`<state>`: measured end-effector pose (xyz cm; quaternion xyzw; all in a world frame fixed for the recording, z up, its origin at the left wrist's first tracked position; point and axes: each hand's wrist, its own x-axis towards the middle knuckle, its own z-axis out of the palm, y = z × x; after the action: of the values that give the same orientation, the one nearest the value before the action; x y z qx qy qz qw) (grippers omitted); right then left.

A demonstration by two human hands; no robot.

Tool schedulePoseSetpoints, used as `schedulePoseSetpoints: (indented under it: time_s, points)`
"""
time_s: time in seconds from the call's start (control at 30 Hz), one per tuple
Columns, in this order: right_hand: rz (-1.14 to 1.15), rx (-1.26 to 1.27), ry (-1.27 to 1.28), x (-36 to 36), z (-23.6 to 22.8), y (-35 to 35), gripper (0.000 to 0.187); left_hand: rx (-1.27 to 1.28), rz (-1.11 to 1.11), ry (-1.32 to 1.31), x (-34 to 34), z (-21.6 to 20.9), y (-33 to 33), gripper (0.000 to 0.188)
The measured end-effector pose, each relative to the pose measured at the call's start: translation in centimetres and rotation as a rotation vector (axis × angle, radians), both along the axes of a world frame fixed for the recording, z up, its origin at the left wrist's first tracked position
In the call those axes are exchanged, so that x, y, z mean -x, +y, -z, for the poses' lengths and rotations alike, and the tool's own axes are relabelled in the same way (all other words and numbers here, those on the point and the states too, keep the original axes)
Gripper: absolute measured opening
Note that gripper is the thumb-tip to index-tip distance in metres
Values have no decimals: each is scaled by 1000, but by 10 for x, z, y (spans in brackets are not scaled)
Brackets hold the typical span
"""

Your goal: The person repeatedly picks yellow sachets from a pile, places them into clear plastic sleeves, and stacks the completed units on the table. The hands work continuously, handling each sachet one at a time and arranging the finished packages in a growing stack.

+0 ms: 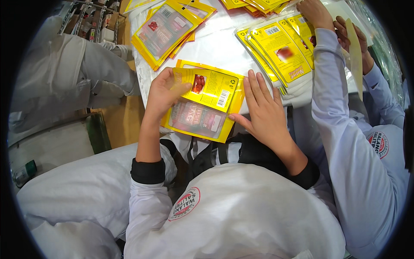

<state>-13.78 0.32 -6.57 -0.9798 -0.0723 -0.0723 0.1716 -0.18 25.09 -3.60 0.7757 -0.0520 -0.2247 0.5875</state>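
In front of me, at the table's near edge, lies a flat pouch (194, 116) with a yellow border and a clear window. A glossy yellow label (213, 88) with a red picture and a barcode covers its upper part. My left hand (166, 93) grips the left side of the label and pouch, thumb on top and fingers underneath. My right hand (267, 112) is open, palm down, fingers stretched out, with its thumb at the pouch's right edge. Whether the label sticks to the pouch I cannot tell.
More pouches (166, 28) lie stacked at the far left, others (258, 5) at the back. Yellow labels (280, 45) lie layered on the right, near a co-worker's hand (317, 15); the co-worker's other hand (355, 36) is by a pale strip (356, 60). Another person's legs (77, 71) are at left.
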Motion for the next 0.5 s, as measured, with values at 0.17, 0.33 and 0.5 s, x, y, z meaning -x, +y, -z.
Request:
schedulePoseSetpoints:
  time_s: [0.17, 0.33, 0.5]
  points:
    - [2, 2, -17, -1, 0, 0, 89, 33, 2, 16, 1, -5, -3, 38]
    - [-5, 7, 24, -1, 3, 0, 95, 39, 9, 12, 2, -4, -3, 39]
    - [-3, 9, 25, -1, 3, 0, 94, 24, 11, 5, 3, -5, -5, 39]
